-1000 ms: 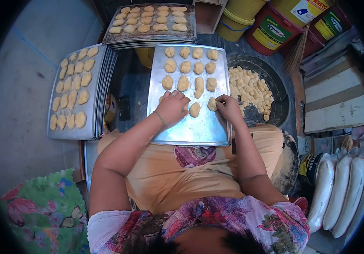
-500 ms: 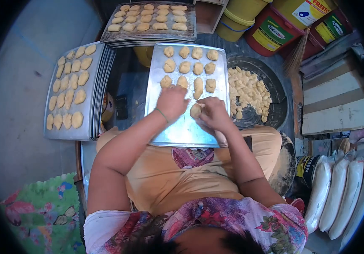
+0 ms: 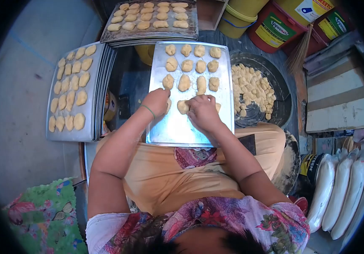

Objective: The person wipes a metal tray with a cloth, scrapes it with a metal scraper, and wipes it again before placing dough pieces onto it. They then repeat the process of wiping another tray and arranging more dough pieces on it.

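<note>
Head view: I see both hands working at the near row of the tray (image 3: 177, 133), which rests on the lap within easy reach.
Right hand (image 3: 203, 113): fingers bunched together, pinched on a dough piece (image 3: 183, 106), seemingly to line it up with the row.
Left hand (image 3: 156, 101): curled over the next piece to the left; I cannot tell its grip.
Dough bowl (image 3: 254, 86): right, just beside the tray.

Left hand (image 3: 156, 101) and right hand (image 3: 202, 112) on dough pieces (image 3: 183, 106) atop metal tray (image 3: 173, 129)
</note>
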The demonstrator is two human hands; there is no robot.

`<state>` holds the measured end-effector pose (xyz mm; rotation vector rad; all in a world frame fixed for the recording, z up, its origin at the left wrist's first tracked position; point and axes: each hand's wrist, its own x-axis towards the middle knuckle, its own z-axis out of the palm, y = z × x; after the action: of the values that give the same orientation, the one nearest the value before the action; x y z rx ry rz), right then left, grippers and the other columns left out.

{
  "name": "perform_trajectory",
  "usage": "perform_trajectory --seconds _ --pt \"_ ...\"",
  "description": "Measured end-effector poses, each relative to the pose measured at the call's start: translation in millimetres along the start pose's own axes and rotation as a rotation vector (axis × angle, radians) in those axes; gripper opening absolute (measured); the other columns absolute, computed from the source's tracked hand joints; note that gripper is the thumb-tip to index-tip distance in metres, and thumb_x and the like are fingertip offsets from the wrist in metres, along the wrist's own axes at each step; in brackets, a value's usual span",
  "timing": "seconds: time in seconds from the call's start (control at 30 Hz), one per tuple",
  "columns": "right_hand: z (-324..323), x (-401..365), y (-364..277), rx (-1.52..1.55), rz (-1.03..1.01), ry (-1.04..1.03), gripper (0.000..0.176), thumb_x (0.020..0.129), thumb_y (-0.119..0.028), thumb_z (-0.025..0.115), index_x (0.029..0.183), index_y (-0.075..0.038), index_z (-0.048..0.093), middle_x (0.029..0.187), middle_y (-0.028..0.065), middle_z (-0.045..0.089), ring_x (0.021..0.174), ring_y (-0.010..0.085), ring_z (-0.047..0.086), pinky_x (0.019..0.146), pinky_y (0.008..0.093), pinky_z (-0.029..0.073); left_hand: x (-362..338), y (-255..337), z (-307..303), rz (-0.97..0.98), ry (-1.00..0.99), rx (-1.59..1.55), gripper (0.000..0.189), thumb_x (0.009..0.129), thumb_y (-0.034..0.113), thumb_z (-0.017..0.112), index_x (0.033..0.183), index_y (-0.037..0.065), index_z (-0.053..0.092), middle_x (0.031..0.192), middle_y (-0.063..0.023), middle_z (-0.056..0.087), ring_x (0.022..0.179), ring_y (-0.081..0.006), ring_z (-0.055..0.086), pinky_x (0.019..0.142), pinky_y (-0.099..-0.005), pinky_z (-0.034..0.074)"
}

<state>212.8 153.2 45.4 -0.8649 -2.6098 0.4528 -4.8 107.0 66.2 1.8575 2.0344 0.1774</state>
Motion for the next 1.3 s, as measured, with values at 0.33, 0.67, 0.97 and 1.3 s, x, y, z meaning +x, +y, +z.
perform_trajectory --seconds 0.33,0.67,0.97,1.3 --pt "-22.5 2.7 15.8 0.084 0.127 0.175 0.03 0.079 -0.017 0.067 0.108 -0.01 0.064 0.111 0.0104 0.061 0.109 0.0285 0.054 0.098 0.0426 0.033 7.4 17.8 -28.1 -0.114 0.119 -0.003 0.027 0.079 0.013 0.063 0.105 0.005 0.062 0.116 -0.017 0.06 0.101 -0.0347 0.06 0.084 -0.042 0.049" --pt "-43.3 14.7 98.3 0.235 0.247 0.332 0.048 0.077 -0.02 0.071 0.123 -0.011 0.057 0.126 0.0155 0.053 0.114 0.0337 0.052 0.096 0.0467 0.037 34.2 -5.8 6.3 0.041 0.274 -0.128 0.044 0.08 0.006 0.058 0.124 0.012 0.059 0.127 -0.0174 0.054 0.107 -0.0348 0.058 0.092 -0.04 0.048" --pt "-39.6 26.1 105.8 0.12 0.191 0.029 0.052 0.071 -0.02 0.07 0.122 -0.015 0.06 0.12 0.0062 0.058 0.114 0.0262 0.048 0.097 0.0405 0.028 43.5 -0.6 -6.9 -0.016 0.213 -0.094 0.042 0.079 0.013 0.064 0.12 0.007 0.06 0.119 -0.0223 0.055 0.103 -0.0396 0.058 0.089 -0.0425 0.048" --pt "7.8 -1.7 352.6 0.514 1.02 0.449 0.056 0.073 -0.02 0.076 0.123 -0.002 0.058 0.112 0.0165 0.064 0.097 0.024 0.063 0.08 0.0319 0.051 29.4 43.1 -3.4 0.274 0.294 0.09 0.056 0.085 0.025 0.067 0.135 0.008 0.049 0.15 -0.022 0.026 0.137 -0.0411 0.029 0.11 -0.048 0.027"
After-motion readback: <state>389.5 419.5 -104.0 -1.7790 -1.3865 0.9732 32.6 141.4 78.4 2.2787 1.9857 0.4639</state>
